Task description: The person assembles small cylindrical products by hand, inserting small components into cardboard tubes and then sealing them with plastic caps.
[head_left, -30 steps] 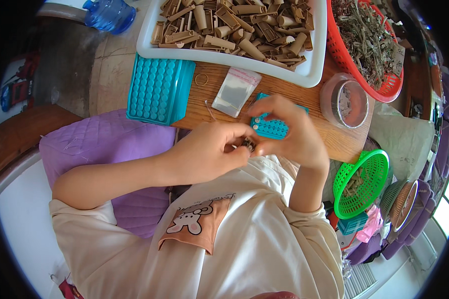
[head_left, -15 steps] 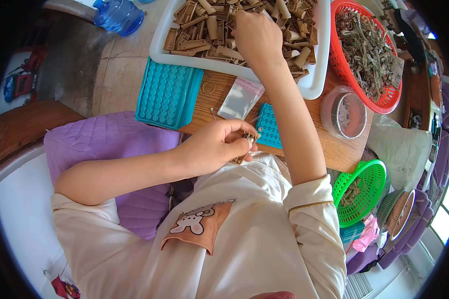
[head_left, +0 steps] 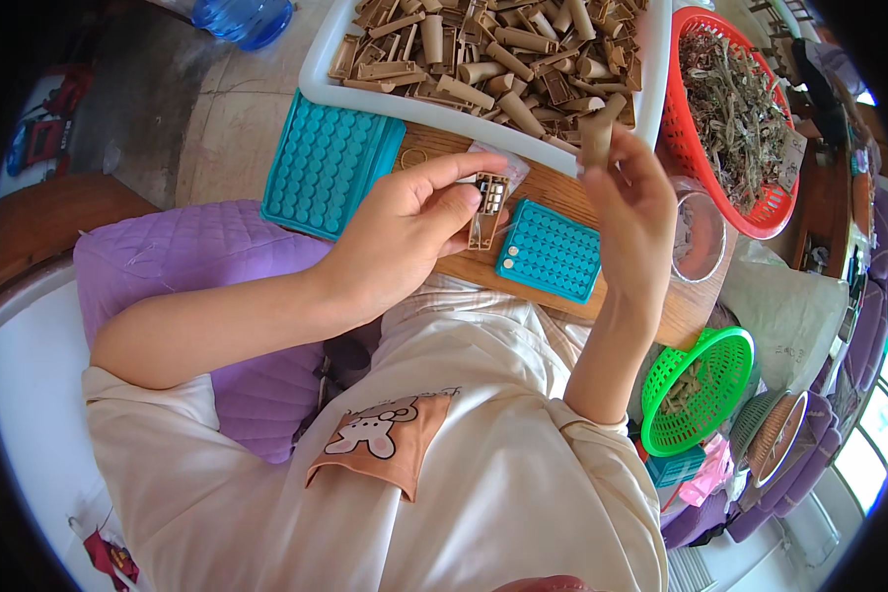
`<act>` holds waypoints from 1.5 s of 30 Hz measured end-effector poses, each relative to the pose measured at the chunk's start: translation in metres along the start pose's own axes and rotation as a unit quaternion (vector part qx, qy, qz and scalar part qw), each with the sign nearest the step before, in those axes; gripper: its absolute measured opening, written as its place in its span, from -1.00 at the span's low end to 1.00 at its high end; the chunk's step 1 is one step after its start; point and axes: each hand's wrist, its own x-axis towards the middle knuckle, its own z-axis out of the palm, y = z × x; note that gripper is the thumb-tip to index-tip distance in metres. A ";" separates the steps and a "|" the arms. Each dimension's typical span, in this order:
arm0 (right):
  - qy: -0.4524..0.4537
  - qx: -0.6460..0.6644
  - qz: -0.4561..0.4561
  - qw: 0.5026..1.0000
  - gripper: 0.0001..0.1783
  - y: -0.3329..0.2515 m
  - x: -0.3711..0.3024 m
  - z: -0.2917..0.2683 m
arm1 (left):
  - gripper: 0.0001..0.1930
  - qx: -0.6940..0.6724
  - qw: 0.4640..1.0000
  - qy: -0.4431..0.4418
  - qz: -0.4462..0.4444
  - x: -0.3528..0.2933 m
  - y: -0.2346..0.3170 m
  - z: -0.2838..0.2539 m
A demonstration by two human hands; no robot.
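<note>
My left hand (head_left: pixel 395 227) grips a small brown plastic casing (head_left: pixel 481 233), its open side showing with a row of tiny silvery pieces inside. Raised to the right of it, my right hand (head_left: pixel 639 212) pinches a rounded brown plastic shell (head_left: pixel 596 140) between thumb and fingers. Behind both hands, a white bin (head_left: pixel 318 84) is heaped with loose brown shells (head_left: pixel 508 59) like it. Between my hands lies a small teal tray (head_left: pixel 553 255) with rows of round pockets. A couple of small white round pieces sit at its left edge.
At the left stands a larger teal pocketed tray (head_left: pixel 321 163). A plastic bag (head_left: pixel 515 170) lies behind my left hand. On the right are a red basket (head_left: pixel 675 123) of tangled greyish pieces, a clear round tub (head_left: pixel 712 242) and a green basket (head_left: pixel 651 395).
My right hand has come back from the bin toward me, now with a brown shell in it. The casing in my left hand has turned so its inside shows.
</note>
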 end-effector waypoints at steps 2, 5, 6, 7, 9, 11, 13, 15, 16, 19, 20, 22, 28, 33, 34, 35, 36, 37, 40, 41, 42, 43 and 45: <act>-0.040 0.055 0.013 0.998 -0.66 0.008 -0.019 -0.007 | -0.69 0.027 0.999 -0.004 0.022 0.001 0.000 0.000; -0.073 0.118 0.025 0.990 -0.63 0.009 -0.040 0.000 | -0.69 0.078 0.995 -0.014 0.058 0.001 0.005 0.001; -0.049 0.124 0.047 0.990 -0.64 0.007 -0.046 0.006 | -0.69 0.102 0.992 -0.020 0.073 0.001 0.006 0.001; -0.026 0.129 0.069 0.989 -0.65 0.005 -0.050 0.012 | -0.69 0.103 0.992 -0.021 0.071 0.001 0.005 0.002; -0.024 0.132 0.067 0.989 -0.67 0.006 -0.055 0.022 | -0.69 0.084 0.986 -0.021 0.144 0.001 0.001 0.002; 0.025 0.125 0.040 0.991 -0.68 0.004 -0.060 0.032 | -0.68 0.086 0.986 -0.024 0.142 0.000 0.004 0.004; 0.044 0.133 0.023 0.990 -0.70 0.011 -0.063 0.041 | -0.68 0.088 0.986 -0.025 0.141 0.000 0.005 0.005; 0.076 0.169 -0.004 0.983 -0.73 0.015 -0.064 0.049 | -0.67 0.088 0.985 -0.026 0.148 -0.001 0.004 0.005; 0.091 0.169 -0.006 0.981 -0.76 0.013 -0.064 0.053 | -0.67 0.088 0.985 -0.027 0.148 -0.001 0.004 0.006; 0.106 0.178 -0.012 0.978 -0.76 0.015 -0.064 0.059 | -0.66 0.076 0.983 -0.015 0.167 -0.002 0.005 0.008; 0.106 0.178 -0.012 0.978 -0.76 0.015 -0.065 0.060 | -0.66 0.074 0.984 -0.016 0.164 -0.002 0.005 0.008; 0.100 0.205 -0.007 0.974 -0.76 0.014 -0.066 0.062 | -0.66 0.071 0.984 -0.018 0.160 -0.002 0.005 0.007; 0.102 0.198 -0.003 0.975 -0.76 0.018 -0.066 0.069 | -0.64 0.058 0.986 -0.026 0.156 -0.003 0.004 0.007; 0.082 0.180 -0.001 0.980 -0.76 0.019 -0.064 0.078 | -0.63 0.060 0.982 -0.008 0.177 -0.006 -0.005 0.006; 0.079 0.168 -0.001 0.983 -0.77 0.018 -0.065 0.080 | -0.63 0.060 0.982 -0.008 0.177 -0.006 -0.005 0.005; 0.079 0.168 -0.001 0.983 -0.77 0.018 -0.065 0.082 | -0.62 0.121 0.972 -0.008 0.202 -0.005 -0.005 0.002; 0.075 0.183 0.009 0.980 -0.76 0.019 -0.065 0.085 | -0.62 0.182 0.957 -0.009 0.226 -0.004 -0.005 0.001; 0.072 0.198 0.019 0.977 -0.75 0.021 -0.063 0.087 | -0.62 0.182 0.957 -0.009 0.226 -0.003 -0.004 0.001; 0.035 0.039 -0.071 0.996 -0.77 0.020 -0.064 0.085 | -0.70 0.307 0.882 0.036 0.356 -0.001 -0.003 0.001; -0.017 -0.016 -0.093 0.995 -0.78 0.018 -0.066 0.083 | -0.70 0.344 0.850 0.037 0.397 0.000 -0.003 0.000; -0.046 -0.013 -0.106 0.993 -0.79 0.015 -0.063 0.084 | -0.69 0.380 0.815 0.037 0.435 0.000 -0.003 -0.001; -0.044 -0.013 -0.107 0.993 -0.79 0.015 -0.066 0.086 | -0.69 0.380 0.815 0.035 0.435 -0.001 -0.003 0.001; 0.038 -0.001 -0.153 0.987 -0.79 0.018 -0.073 0.098 | -0.71 0.387 0.808 0.003 0.444 -0.002 -0.002 0.005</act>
